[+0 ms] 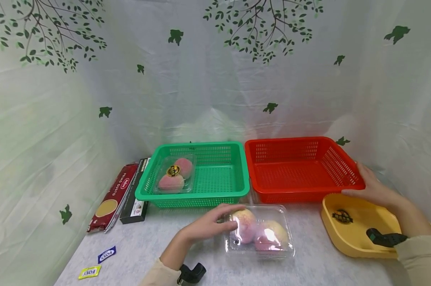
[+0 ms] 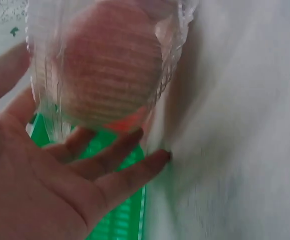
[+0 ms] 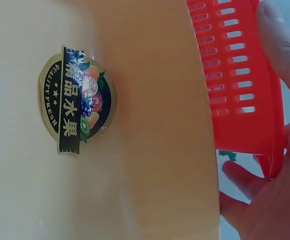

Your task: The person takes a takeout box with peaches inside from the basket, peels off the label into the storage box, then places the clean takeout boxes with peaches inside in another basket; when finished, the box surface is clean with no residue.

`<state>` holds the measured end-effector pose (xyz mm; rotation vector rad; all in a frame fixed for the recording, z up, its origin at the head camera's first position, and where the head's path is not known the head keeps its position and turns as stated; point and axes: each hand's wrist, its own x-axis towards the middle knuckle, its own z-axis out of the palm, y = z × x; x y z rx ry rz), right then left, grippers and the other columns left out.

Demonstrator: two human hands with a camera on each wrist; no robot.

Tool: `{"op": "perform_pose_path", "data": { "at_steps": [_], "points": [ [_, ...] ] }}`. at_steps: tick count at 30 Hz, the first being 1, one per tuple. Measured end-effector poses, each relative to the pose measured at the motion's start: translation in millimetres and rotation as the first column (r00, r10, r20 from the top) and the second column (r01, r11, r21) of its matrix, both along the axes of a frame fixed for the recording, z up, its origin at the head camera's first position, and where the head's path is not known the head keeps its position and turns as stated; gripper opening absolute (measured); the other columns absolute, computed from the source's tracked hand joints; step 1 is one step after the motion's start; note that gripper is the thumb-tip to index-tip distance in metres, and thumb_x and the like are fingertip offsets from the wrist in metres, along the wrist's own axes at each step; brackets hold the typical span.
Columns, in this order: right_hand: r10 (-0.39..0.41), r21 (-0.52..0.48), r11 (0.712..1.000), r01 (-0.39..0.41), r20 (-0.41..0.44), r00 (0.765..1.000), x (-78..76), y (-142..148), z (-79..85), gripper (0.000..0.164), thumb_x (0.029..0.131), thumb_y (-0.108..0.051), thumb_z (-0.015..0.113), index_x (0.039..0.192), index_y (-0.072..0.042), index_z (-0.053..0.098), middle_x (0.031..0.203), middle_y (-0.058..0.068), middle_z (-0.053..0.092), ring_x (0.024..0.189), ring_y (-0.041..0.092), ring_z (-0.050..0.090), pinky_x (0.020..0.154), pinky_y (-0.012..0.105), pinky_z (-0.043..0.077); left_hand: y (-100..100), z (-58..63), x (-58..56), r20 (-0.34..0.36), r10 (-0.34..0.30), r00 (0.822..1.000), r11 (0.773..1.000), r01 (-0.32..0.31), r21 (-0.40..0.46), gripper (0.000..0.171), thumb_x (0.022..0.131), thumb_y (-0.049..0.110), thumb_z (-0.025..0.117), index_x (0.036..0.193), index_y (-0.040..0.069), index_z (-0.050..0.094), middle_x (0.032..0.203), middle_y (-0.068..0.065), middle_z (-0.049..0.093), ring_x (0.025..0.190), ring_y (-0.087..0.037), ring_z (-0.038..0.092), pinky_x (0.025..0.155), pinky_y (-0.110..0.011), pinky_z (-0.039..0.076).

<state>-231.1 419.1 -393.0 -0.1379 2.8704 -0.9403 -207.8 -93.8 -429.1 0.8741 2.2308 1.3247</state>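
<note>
A clear plastic clamshell box of two pink-and-yellow peaches [image 1: 272,234] lies on the table in front of the baskets. My left hand [image 1: 215,222] is at its left end, fingers spread and fairly straight along the plastic; the left wrist view shows the palm [image 2: 34,185] beside the ridged box [image 2: 109,65]. At the front right corner of the red basket [image 1: 304,194], my right hand [image 1: 374,186] grips the rim, thumb on the front and fingers round the outer side. Part of the yellow tray [image 1: 365,218] lies under my right forearm, a black-and-gold fruit sticker [image 3: 77,100] in it.
To the left stands a green basket [image 1: 201,198] holding another peach box [image 1: 174,174]. Beyond it lie a dark red food packet [image 1: 112,198] and a black box [image 1: 133,212]. A blue sachet [image 1: 106,254] and a yellow sachet [image 1: 89,272] are near left. White curtains [image 1: 215,79] surround the table.
</note>
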Motion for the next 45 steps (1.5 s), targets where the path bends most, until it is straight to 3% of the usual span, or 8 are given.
{"op": "perform_pose_path", "data": {
  "at_steps": [5,8,12,17,23,31,40,45],
  "points": [
    [0.015,0.003,1.000,-0.015,-0.007,1.000,2.4,3,0.2,0.109,0.095,-0.044,0.062,0.156,-0.004,-0.019,0.158,0.039,-0.016,0.134,0.065,0.008,0.093,0.083,0.025,12,-0.1,6.4,0.019,0.051,0.999,0.998,-0.052,0.037,0.043,0.101,0.033,0.057,0.144,0.034,0.053,0.143,0.001,0.050,0.128,-0.020,0.043,0.103,-0.043,0.040],
    [0.021,-0.005,1.000,-0.021,-0.007,1.000,4.0,5,-0.1,0.105,0.096,-0.043,0.060,0.157,-0.004,-0.017,0.158,0.038,-0.016,0.134,0.066,0.007,0.093,0.083,0.025,17,-1.7,8.7,0.073,0.107,0.992,0.990,-0.113,0.090,0.038,0.101,0.029,0.057,0.139,0.028,0.058,0.142,-0.003,0.052,0.121,-0.018,0.047,0.096,-0.035,0.045],
    [0.012,0.005,1.000,-0.012,0.000,1.000,4.2,5,-1.3,0.103,0.096,-0.046,0.059,0.157,-0.005,-0.014,0.156,0.042,-0.009,0.129,0.066,0.015,0.091,0.081,0.031,22,-3.9,8.8,0.184,0.156,0.970,0.967,-0.188,0.169,0.035,0.101,0.023,0.057,0.136,0.020,0.061,0.142,-0.007,0.053,0.109,-0.013,0.056,0.084,-0.028,0.052],
    [0.012,0.004,1.000,-0.012,-0.007,1.000,2.7,6,-4.2,0.102,0.097,-0.045,0.058,0.158,-0.006,-0.015,0.153,0.045,0.005,0.126,0.063,0.021,0.091,0.078,0.037,22,-4.9,8.0,0.293,0.169,0.941,0.949,-0.236,0.211,0.036,0.101,0.027,0.058,0.137,0.021,0.058,0.140,-0.009,0.051,0.099,-0.014,0.058,0.076,-0.030,0.052],
    [0.004,-0.014,1.000,-0.004,-0.007,1.000,1.5,7,-7.8,0.102,0.097,-0.045,0.058,0.158,-0.009,-0.015,0.154,0.044,0.006,0.127,0.062,0.021,0.092,0.076,0.037,23,-5.3,9.4,0.351,0.211,0.912,0.937,-0.291,0.195,0.034,0.100,0.034,0.059,0.130,0.019,0.058,0.138,-0.010,0.048,0.098,-0.018,0.059,0.076,-0.033,0.054],
    [0.005,-0.042,0.999,-0.005,-0.011,1.000,2.9,7,-7.9,0.099,0.099,-0.043,0.057,0.158,-0.010,-0.016,0.154,0.044,0.006,0.129,0.062,0.018,0.092,0.075,0.036,25,-6.2,12.8,0.407,0.152,0.901,0.948,-0.250,0.199,0.029,0.099,0.027,0.062,0.118,0.009,0.049,0.117,-0.007,0.053,0.087,-0.017,0.059,0.065,-0.032,0.055],
    [0.018,-0.069,0.997,-0.019,-0.019,1.000,2.9,5,-9.4,0.097,0.100,-0.039,0.057,0.158,-0.011,-0.016,0.156,0.040,0.010,0.127,0.058,0.029,0.095,0.071,0.041,25,-6.8,15.1,0.497,0.015,0.868,0.954,-0.160,0.252,0.043,0.100,0.022,0.055,0.143,0.019,0.051,0.140,-0.013,0.054,0.093,-0.019,0.065,0.062,-0.038,0.059],
    [0.018,-0.081,0.997,-0.021,-0.031,0.999,2.3,5,-9.9,0.097,0.099,-0.037,0.058,0.159,-0.012,-0.015,0.156,0.039,0.011,0.127,0.056,0.031,0.094,0.067,0.043,26,-3.3,14.8,0.535,-0.034,0.844,0.946,-0.145,0.290,0.041,0.099,0.023,0.055,0.139,0.014,0.058,0.130,-0.004,0.066,0.093,-0.014,0.067,0.066,-0.034,0.059]
  ]
}}
